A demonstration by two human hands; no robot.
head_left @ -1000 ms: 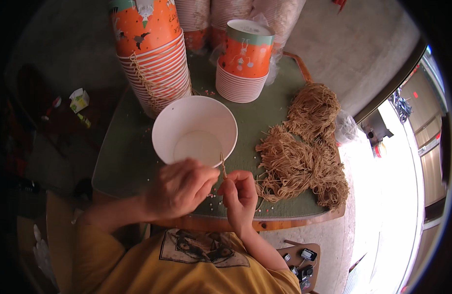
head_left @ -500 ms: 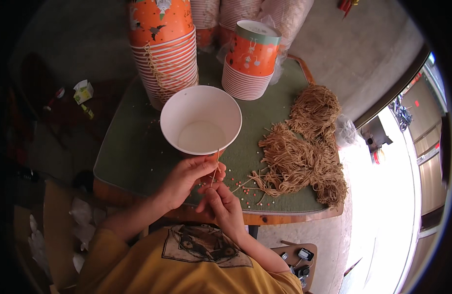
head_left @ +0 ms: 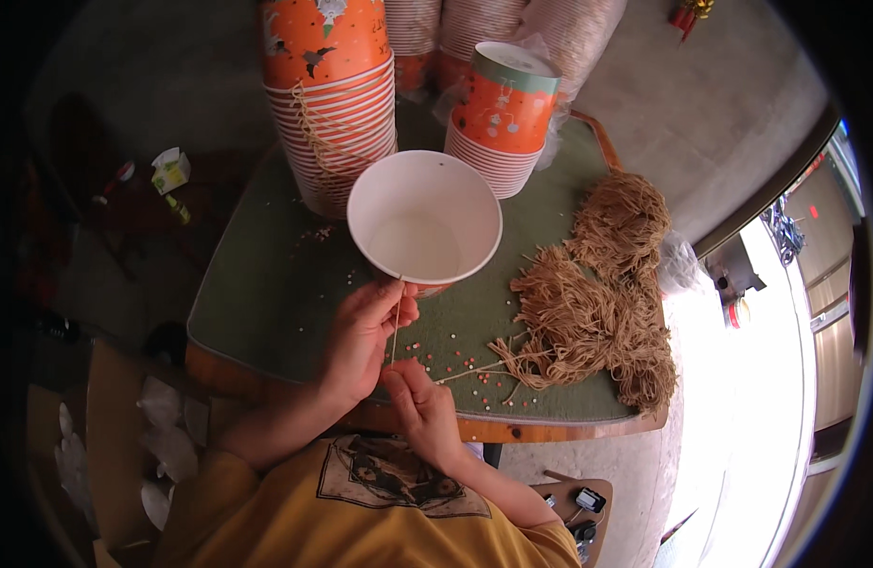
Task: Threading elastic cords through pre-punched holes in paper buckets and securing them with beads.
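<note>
A large white-lined paper bucket (head_left: 425, 213) tilts toward me on the green tabletop, its orange outside showing just below the near rim. My left hand (head_left: 359, 341) pinches that near rim, with the thumb on a thin tan cord (head_left: 396, 327) there and the fingers partly hidden beneath. From the rim the cord runs taut down to my right hand (head_left: 421, 407), whose fingers are closed on it. More cord trails out of the right hand toward a heap of tan cords (head_left: 588, 312) on the right side of the table.
Tall stacks of orange paper buckets stand at the back left (head_left: 337, 123) and back right (head_left: 502, 123), with plastic-wrapped stacks behind. Small pink and white bits (head_left: 469, 369) lie scattered by the near edge. An open cardboard box (head_left: 124, 435) sits at lower left.
The bucket has shifted right relative to my hands. My right hand has drawn away from my left, so a longer, straighter stretch of cord shows between them. The view has shifted slightly.
</note>
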